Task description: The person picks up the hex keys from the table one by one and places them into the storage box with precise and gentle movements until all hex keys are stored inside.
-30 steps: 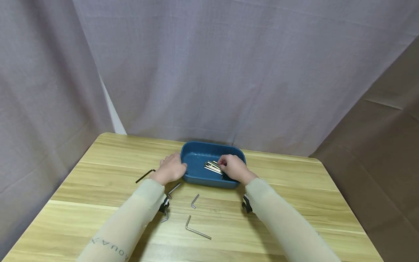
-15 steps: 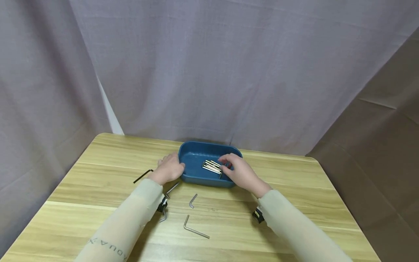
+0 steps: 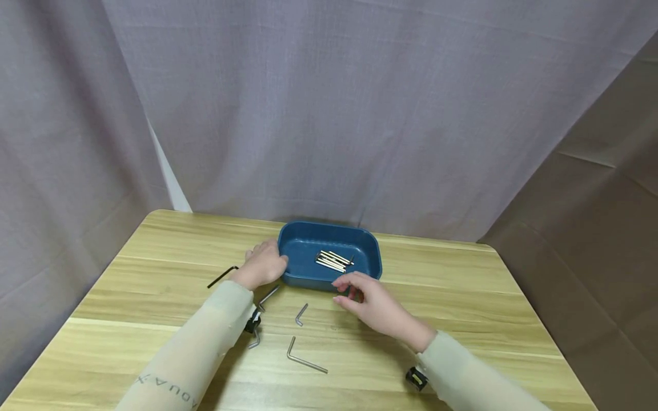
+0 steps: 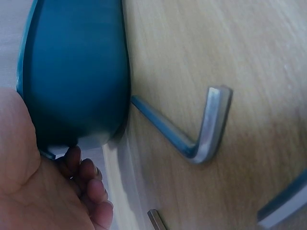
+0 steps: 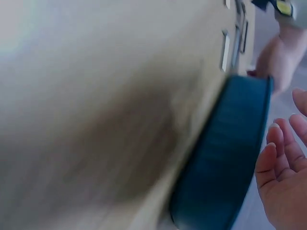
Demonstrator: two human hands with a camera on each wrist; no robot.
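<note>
On table [image 3: 462, 297]: several hex keys [image 3: 333, 260] in blue tray [image 3: 372, 260], five loose; left hand [image 3: 263, 267] rests relaxed against tray, right hand [image 3: 371, 303] open, empty.

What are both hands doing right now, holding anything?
Left hand: open, resting against the blue tray's left end.
Right hand: open, empty, just in front of the tray.

A staged recording booth: grey curtains [image 3: 329, 114] enclose a wooden table [image 3: 462, 308].
</note>
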